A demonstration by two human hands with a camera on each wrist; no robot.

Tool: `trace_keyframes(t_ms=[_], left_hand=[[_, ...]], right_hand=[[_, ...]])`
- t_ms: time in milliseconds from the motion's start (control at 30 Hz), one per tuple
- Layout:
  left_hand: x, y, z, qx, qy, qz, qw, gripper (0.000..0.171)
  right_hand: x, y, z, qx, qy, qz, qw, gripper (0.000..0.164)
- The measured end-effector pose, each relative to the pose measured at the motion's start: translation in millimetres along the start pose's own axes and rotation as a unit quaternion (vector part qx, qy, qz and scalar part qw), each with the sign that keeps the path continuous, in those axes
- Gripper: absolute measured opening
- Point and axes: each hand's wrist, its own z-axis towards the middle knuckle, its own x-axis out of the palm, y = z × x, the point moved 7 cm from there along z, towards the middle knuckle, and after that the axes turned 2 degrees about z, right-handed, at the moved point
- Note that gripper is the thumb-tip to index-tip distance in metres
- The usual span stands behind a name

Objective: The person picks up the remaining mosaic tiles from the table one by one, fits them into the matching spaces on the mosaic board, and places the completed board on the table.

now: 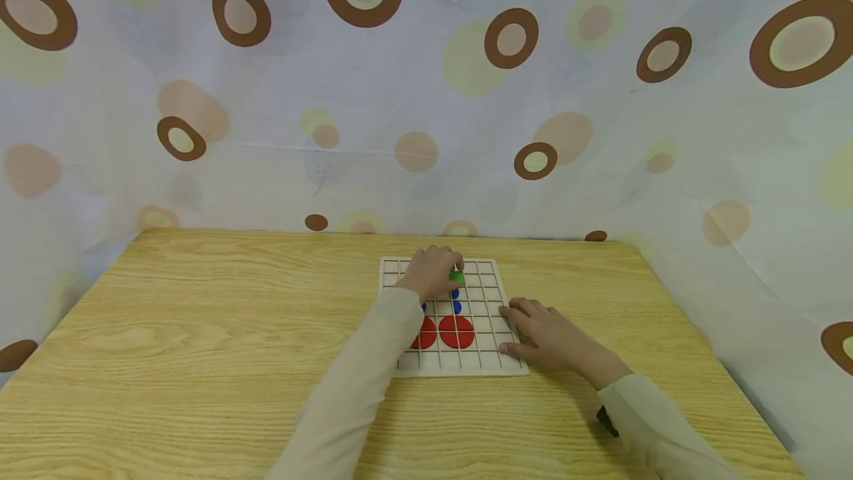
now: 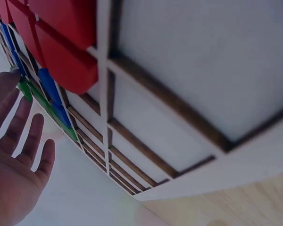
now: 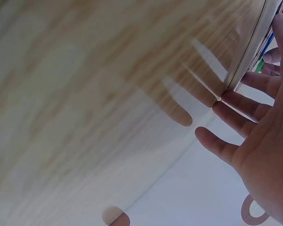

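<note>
A white grid board [image 1: 492, 308] with square cells lies on the wooden table. Near its far side my left hand [image 1: 426, 274] pinches a small green piece [image 1: 457, 277] between thumb and fingers, down at the cells. Two red round shapes made of quarter pieces [image 1: 456, 332] sit nearer to me, the left one partly covered by my sleeve. Small blue pieces [image 1: 457, 307] stand between the red and the green. In the left wrist view more green pieces [image 2: 61, 123] line a row beside the blue ones [image 2: 49, 84]. My right hand [image 1: 549, 335] rests along the board's right edge, fingers loosely extended and touching it.
The wooden table [image 1: 220, 332] reaches out on both sides of the board. A patterned cloth [image 1: 413, 95] hangs behind it and along the sides. A small dark object [image 1: 606, 421] shows beside the right sleeve; its kind is unclear.
</note>
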Motion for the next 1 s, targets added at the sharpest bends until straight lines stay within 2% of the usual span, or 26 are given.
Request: trace_keyframes(t_ms=[467, 1000], left_hand=[[3.7, 2.6, 3.2, -0.010, 0.001, -0.017, 0.9998, 0.024], [1.1, 1.4, 3.5, -0.015, 0.000, -0.010, 0.9998, 0.020]], right_hand=[[-2.1, 2.2, -0.1, 0.004, 0.004, 0.000, 1.000, 0.063], [-0.2, 1.1, -0.9, 0.004, 0.005, 0.006, 1.000, 0.063]])
